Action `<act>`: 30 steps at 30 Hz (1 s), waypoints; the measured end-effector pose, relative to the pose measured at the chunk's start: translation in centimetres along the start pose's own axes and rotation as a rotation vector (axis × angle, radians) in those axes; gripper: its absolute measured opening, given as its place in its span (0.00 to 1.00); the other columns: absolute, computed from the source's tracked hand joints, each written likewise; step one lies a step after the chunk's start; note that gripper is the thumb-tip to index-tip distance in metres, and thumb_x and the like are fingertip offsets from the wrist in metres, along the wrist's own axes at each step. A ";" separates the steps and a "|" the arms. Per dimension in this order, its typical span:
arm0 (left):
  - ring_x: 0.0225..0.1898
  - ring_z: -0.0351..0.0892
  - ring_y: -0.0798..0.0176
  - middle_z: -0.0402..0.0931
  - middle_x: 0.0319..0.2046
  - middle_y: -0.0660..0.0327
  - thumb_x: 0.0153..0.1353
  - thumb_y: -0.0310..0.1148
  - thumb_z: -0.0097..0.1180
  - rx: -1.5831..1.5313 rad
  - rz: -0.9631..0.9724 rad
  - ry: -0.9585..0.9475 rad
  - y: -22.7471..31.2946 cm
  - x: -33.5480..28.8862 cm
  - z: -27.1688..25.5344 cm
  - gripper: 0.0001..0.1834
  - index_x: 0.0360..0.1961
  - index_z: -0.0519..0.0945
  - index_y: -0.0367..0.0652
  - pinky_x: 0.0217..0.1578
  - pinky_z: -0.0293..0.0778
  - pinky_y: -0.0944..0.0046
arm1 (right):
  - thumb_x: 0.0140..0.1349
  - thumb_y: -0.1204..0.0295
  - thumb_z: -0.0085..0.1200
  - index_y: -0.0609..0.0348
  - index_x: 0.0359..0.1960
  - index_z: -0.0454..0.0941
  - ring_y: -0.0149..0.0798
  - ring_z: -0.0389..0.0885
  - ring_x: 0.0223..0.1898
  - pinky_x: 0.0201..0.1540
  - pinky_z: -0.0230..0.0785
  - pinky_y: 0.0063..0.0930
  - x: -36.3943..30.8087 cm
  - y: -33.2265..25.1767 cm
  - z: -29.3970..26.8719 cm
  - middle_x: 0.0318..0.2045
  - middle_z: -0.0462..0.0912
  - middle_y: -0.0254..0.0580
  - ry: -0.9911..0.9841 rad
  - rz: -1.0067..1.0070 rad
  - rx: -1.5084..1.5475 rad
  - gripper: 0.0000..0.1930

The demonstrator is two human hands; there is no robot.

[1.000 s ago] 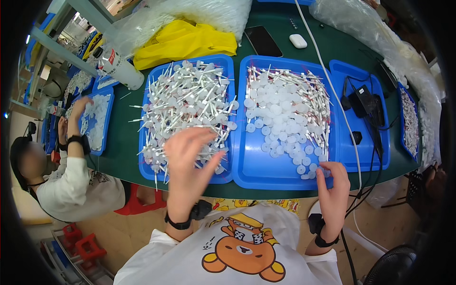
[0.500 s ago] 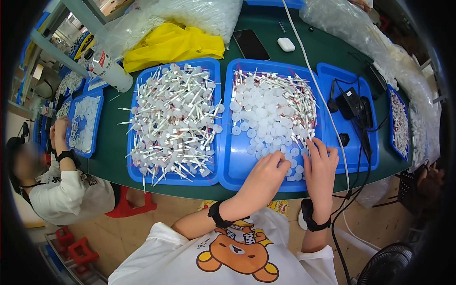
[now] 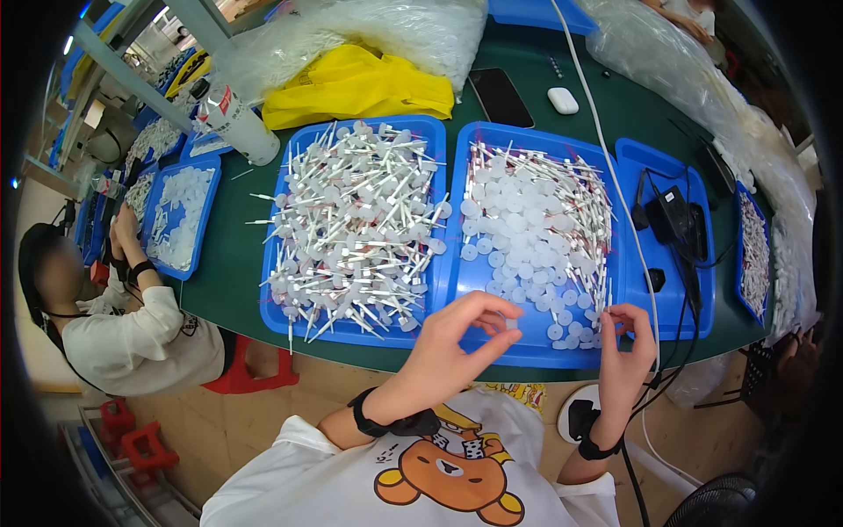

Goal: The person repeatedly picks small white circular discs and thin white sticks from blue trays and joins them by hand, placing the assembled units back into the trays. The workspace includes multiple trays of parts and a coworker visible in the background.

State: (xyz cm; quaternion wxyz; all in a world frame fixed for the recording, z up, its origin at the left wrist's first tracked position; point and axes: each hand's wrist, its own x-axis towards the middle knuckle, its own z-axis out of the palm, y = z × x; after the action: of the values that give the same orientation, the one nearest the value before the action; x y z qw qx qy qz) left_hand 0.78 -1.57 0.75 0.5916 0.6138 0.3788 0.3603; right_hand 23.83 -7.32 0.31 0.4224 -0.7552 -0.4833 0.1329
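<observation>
I saw two blue trays (image 3: 467, 279) heaped with countless white sticks (image 3: 369, 255) and translucent discs (image 3: 527, 224), the person's left hand (image 3: 457, 332) pinching one disc (image 3: 512, 324) over the right one's near part, the right hand (image 3: 629, 339) curled by its near-right corner, holding what I couldn't tell.

Translucent round discs (image 3: 520, 220) lie heaped beside slim white sticks (image 3: 590, 204).

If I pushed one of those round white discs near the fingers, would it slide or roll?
The white disc lies flat, so it would probably slide on the blue tray. It looks small, so it's likely light. Stood on edge, it might roll, since its outline is round.
</observation>
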 end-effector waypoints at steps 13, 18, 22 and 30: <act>0.51 0.81 0.59 0.74 0.57 0.50 0.67 0.22 0.56 -0.751 0.024 0.069 -0.3 -1.7 -4.0 0.15 0.54 0.75 0.33 0.55 0.75 0.58 | 0.61 0.87 0.57 0.70 0.41 0.75 0.43 0.84 0.42 0.47 0.80 0.35 -2.6 -6.3 1.0 0.43 0.78 0.54 -0.316 -0.092 0.791 0.08; 0.52 0.80 0.58 0.73 0.57 0.50 0.67 0.22 0.55 -0.806 0.021 0.005 -0.6 -2.0 -3.7 0.15 0.55 0.75 0.34 0.56 0.75 0.57 | 0.66 0.84 0.53 0.67 0.45 0.69 0.51 0.86 0.43 0.47 0.84 0.44 -3.2 -8.0 2.2 0.44 0.77 0.57 -0.239 -0.174 0.967 0.09; 0.52 0.80 0.57 0.73 0.58 0.51 0.68 0.21 0.54 -0.813 0.035 -0.065 -0.7 -1.9 -3.5 0.15 0.55 0.75 0.34 0.56 0.75 0.57 | 0.68 0.85 0.50 0.66 0.47 0.67 0.54 0.86 0.43 0.47 0.85 0.45 -3.3 -9.0 2.9 0.45 0.77 0.58 -0.251 -0.234 1.052 0.09; 0.53 0.80 0.58 0.73 0.57 0.52 0.68 0.20 0.53 -0.810 0.031 -0.103 -0.6 -2.0 -3.1 0.15 0.55 0.75 0.33 0.55 0.76 0.59 | 0.70 0.82 0.49 0.66 0.46 0.66 0.52 0.86 0.42 0.45 0.86 0.43 -3.3 -8.9 3.9 0.43 0.76 0.54 -0.268 -0.207 0.916 0.07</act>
State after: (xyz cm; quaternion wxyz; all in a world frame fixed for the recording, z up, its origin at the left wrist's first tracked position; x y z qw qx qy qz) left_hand -2.91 -1.97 0.26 0.7981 0.3542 0.1669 0.4580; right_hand 14.31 -6.49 4.05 0.6562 -0.4161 -0.4977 0.3855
